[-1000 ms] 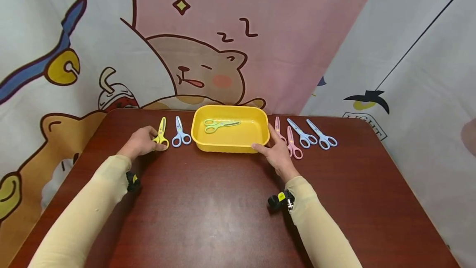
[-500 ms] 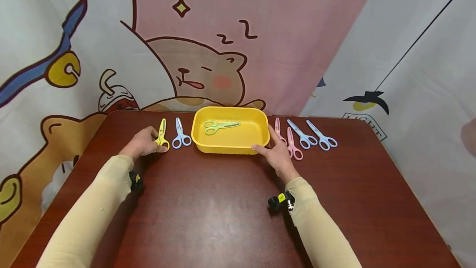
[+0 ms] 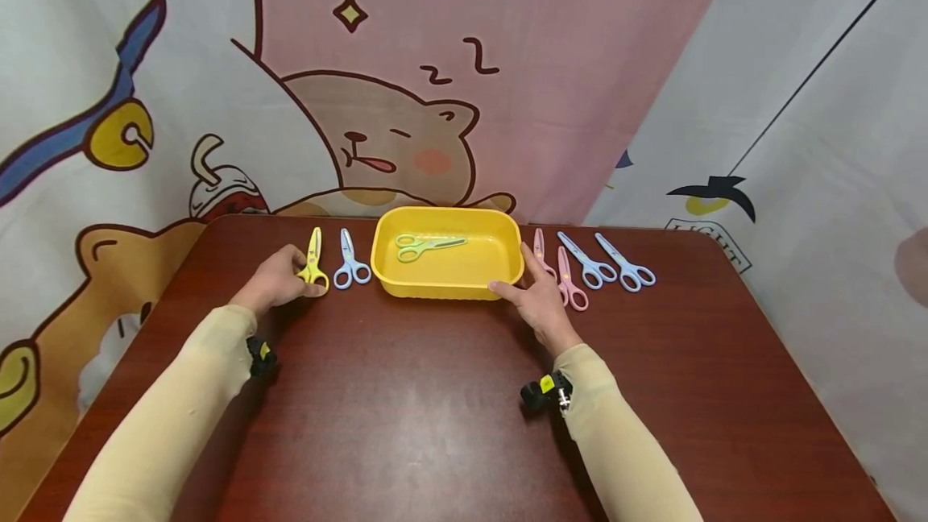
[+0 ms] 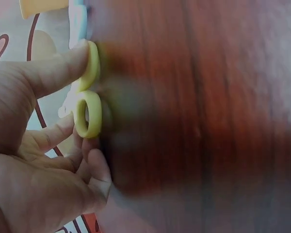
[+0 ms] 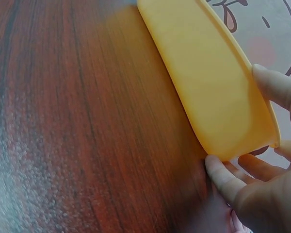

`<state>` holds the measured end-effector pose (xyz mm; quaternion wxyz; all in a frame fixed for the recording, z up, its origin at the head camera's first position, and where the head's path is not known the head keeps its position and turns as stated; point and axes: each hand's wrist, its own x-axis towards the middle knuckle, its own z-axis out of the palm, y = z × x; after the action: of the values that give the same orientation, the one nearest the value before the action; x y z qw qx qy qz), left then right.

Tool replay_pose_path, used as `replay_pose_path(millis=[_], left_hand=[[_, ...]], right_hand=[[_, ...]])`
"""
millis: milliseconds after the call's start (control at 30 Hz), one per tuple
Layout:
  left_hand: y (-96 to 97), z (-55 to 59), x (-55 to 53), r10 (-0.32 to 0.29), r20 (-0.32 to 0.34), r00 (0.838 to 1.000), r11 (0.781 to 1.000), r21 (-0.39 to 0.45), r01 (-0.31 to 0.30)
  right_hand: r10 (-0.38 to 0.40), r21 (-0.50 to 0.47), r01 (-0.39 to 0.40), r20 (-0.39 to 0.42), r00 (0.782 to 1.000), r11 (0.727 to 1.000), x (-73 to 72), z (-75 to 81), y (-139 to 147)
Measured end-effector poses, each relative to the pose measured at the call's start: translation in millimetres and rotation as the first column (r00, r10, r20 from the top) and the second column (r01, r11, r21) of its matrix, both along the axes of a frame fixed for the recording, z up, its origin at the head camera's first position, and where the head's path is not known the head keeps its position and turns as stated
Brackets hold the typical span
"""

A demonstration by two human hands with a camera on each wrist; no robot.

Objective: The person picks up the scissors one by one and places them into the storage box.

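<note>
At the left, my left hand [image 3: 279, 276] holds a pair of yellow scissors [image 3: 314, 264] by the handles, blades pointing to the wall. In the left wrist view the thumb presses one yellow finger loop [image 4: 91, 114] side while the fingers lie along the other. My right hand [image 3: 540, 302] grips the right end of a yellow plastic tray [image 3: 435, 291], thumb on its front rim and fingers along its side. The right wrist view shows fingertips at the lower corner of the tray wall [image 5: 208, 82]. Green scissors [image 3: 428, 246] lie inside the tray.
Blue scissors [image 3: 351, 264] lie between the yellow pair and the tray. Right of the tray are two pink scissors [image 3: 569, 276], partly behind my right hand, and two blue ones [image 3: 625, 264]. A printed cloth [image 3: 580, 103] hangs behind the brown table [image 3: 406, 425].
</note>
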<state>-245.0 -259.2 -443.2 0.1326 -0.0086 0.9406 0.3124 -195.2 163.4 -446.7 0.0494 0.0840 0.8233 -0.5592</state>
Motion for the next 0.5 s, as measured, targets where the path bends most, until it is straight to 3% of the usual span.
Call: replay_pose_path(millis=[267,500], left_hand=[[0.0,-0.6,0.2,0.023,0.006,1.000,0.999,-0.042,-0.022],[-2.2,-0.3,5.3,-0.006,-0.054,0.999,0.999,-0.049,0.004]], right_hand=[[0.002,0.010,-0.002,0.004,1.000,1.000,0.3,0.4,0.1],[0.005,0.013,-0.004,-0.020,1.000,1.000,-1.6,0.9,-0.4]])
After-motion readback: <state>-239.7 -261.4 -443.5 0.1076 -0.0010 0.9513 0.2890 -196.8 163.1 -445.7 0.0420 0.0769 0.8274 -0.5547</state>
